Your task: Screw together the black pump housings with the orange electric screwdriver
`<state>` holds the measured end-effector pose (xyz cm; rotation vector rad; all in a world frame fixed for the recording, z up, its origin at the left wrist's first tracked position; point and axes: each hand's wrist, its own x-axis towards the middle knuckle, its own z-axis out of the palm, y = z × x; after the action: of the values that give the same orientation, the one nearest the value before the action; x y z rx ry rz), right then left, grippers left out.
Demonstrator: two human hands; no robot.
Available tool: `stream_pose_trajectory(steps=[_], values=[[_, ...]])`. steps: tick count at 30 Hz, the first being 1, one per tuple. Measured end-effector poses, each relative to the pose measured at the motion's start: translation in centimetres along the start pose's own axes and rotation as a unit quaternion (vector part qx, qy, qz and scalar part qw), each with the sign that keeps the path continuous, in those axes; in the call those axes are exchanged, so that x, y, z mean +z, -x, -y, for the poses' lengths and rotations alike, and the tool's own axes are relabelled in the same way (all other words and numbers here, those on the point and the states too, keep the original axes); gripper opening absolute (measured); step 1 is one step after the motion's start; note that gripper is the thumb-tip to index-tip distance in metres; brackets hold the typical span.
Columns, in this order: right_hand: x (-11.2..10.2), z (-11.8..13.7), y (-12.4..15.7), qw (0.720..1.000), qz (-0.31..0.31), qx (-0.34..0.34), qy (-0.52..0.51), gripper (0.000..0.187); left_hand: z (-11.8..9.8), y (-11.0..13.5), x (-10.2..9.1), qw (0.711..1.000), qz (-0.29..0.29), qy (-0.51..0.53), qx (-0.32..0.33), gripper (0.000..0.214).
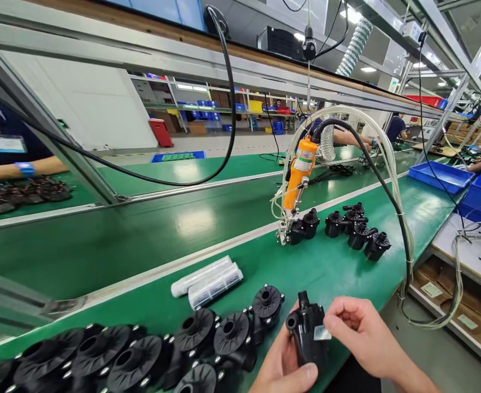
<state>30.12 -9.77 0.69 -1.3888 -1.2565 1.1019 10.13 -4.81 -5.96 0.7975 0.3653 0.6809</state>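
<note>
My left hand point(281, 365) is wrapped round a small black pump point(308, 322), its thumb across the lower body. The pump is tilted, with one port pointing up and another toward the left. A small silvery-white label point(321, 333) lies against the pump's side. At the label's right edge, my right hand point(361, 333) is closed in a pinch, thumb and forefinger together. Several more black pumps point(232, 333) stand in rows to the left of my hands, ports upward.
Two rolls of clear-wrapped material point(215, 286) lie beyond the pumps. An orange electric screwdriver point(300, 172) with hoses stands beside further pumps point(358, 234). A metal post point(60, 131) rises at left, a co-worker's arm point(39, 165) behind it. Blue trays point(440, 176) sit right.
</note>
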Motion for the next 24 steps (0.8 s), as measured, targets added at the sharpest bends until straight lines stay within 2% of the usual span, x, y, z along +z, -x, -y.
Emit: stream_pose_trajectory(steps=[3, 5, 10, 19, 24], values=[[0.8, -0.6, 0.2, 1.000, 0.008, 0.029, 0.009, 0.034, 0.5, 0.0, 0.5, 0.999, -0.016, -0.001, 0.030, 0.102], [1.1, -0.8, 0.2, 0.999, 0.009, 0.038, 0.019, 0.032, 0.7, 0.0, 0.7, 0.999, -0.022, -0.004, 0.031, 0.107], [1.2, -0.8, 0.2, 0.999, -0.002, 0.013, 0.052, 0.027, 0.8, -0.1, 0.7, 0.999, -0.037, -0.017, 0.026, 0.111], [1.4, -0.1, 0.4, 0.992, -0.014, -0.041, 0.116, 0.018, 1.0, -0.2, 0.6, 0.999, -0.025, -0.016, 0.037, 0.109], [1.6, -0.6, 0.7, 0.980, -0.023, -0.105, 0.169, 0.018, 0.9, -0.2, 0.4, 0.999, -0.013, -0.027, 0.035, 0.110]])
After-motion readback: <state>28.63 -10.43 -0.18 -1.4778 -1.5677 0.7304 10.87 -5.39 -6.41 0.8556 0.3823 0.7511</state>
